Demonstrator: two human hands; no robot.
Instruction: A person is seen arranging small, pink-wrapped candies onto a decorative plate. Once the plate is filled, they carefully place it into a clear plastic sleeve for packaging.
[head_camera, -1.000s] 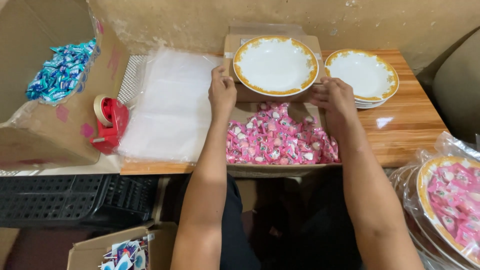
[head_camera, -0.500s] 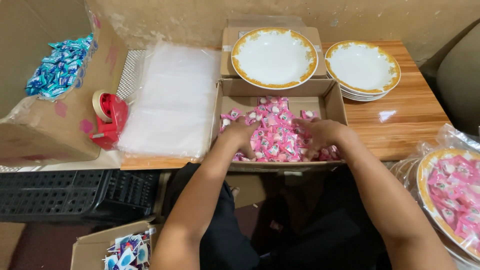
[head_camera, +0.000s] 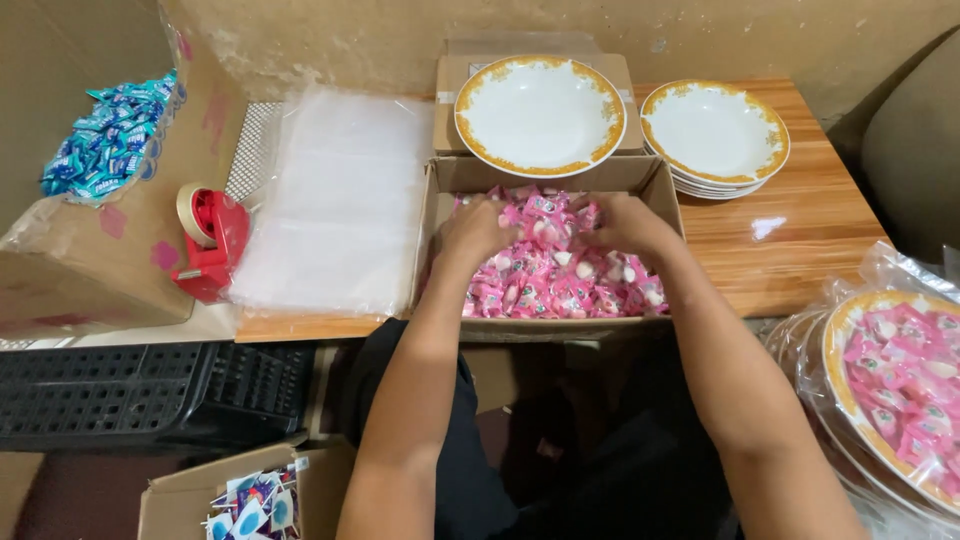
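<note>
Left hand (head_camera: 478, 230) and right hand (head_camera: 622, 222) both plunged palm-down into pink wrapped candies (head_camera: 555, 270), fingers curled into the pile, knuckles up; cannot tell how much candy gripped, fingertips buried. Forearms angled in from the near edge, converging over the open cardboard box (head_camera: 438, 240) holding the candies, at the table's front edge, centre. Versus half a second back: hands further in, nearer the box's far wall, closer together; a second back, hands up at the bowl's rim, now down in the candy.

White bowl with gold rim (head_camera: 540, 112) on a flat carton just behind the box, untouched. Stack of matching bowls (head_camera: 714, 132) toward the table's far right corner. Sheaf of clear plastic bags (head_camera: 335, 215) left of the box, near the left edge. Red tape dispenser (head_camera: 212, 240) just beyond that. Blue wrapped candies (head_camera: 108, 140) in a big carton at far left. Bagged bowl of pink candies (head_camera: 900, 385) at lower right, off the table. Black crate (head_camera: 120, 390) below the table's left end.
</note>
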